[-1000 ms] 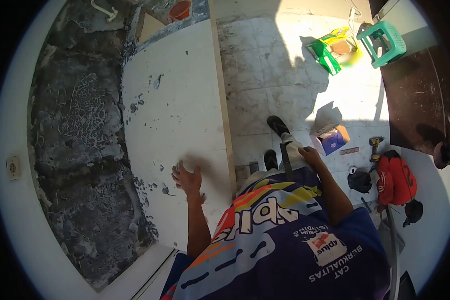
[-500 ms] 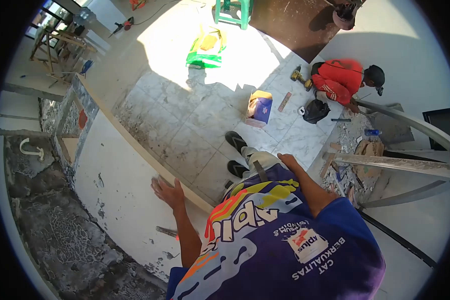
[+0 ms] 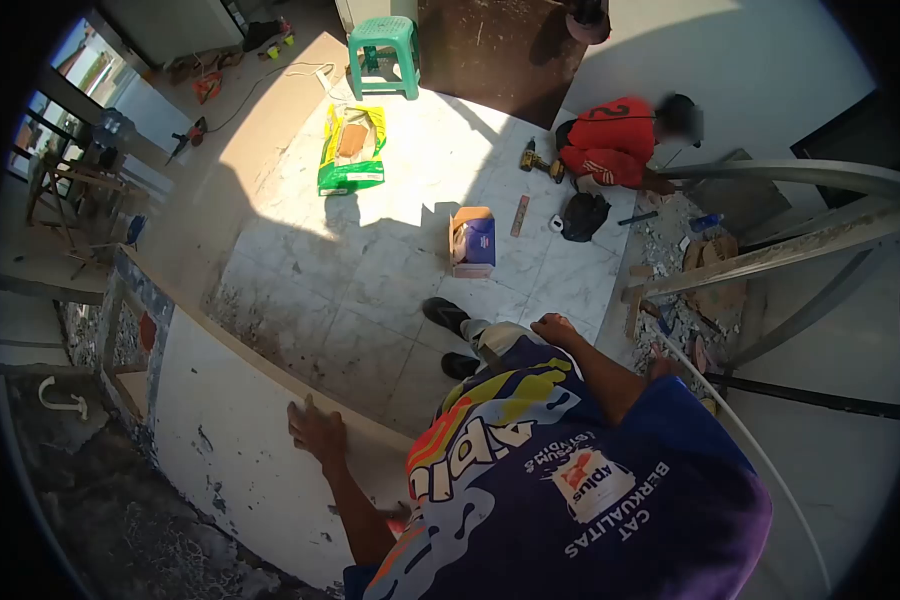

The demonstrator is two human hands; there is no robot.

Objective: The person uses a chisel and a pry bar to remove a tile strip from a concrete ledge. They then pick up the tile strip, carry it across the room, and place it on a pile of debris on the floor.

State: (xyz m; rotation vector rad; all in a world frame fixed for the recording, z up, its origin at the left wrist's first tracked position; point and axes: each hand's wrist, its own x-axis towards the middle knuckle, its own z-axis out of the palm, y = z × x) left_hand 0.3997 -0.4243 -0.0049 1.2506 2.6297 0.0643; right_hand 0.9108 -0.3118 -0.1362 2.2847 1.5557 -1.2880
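Note:
My left hand (image 3: 317, 428) rests with its fingers apart on the white panel (image 3: 220, 410), at its long beige edge. Behind my left forearm a tool lies partly hidden on the panel. Near my thigh is my right hand (image 3: 556, 328), its fingers only partly visible and what they hold, if anything, not clear. A cardboard box (image 3: 473, 243) stands on the tiles in front of my feet. Beyond it lies a green and yellow bag (image 3: 352, 150) with a brown block on it.
A person in red (image 3: 610, 140) crouches at the right by a drill (image 3: 540, 161), a black plastic bag (image 3: 584, 216) and rubble. Curved metal beams (image 3: 770, 255) cross the right side. A green stool (image 3: 384, 50) stands at the back.
The view has tilted up, showing more of the far floor and the whole stool. My left hand has shifted slightly on the panel edge. The crouching person's head has turned.

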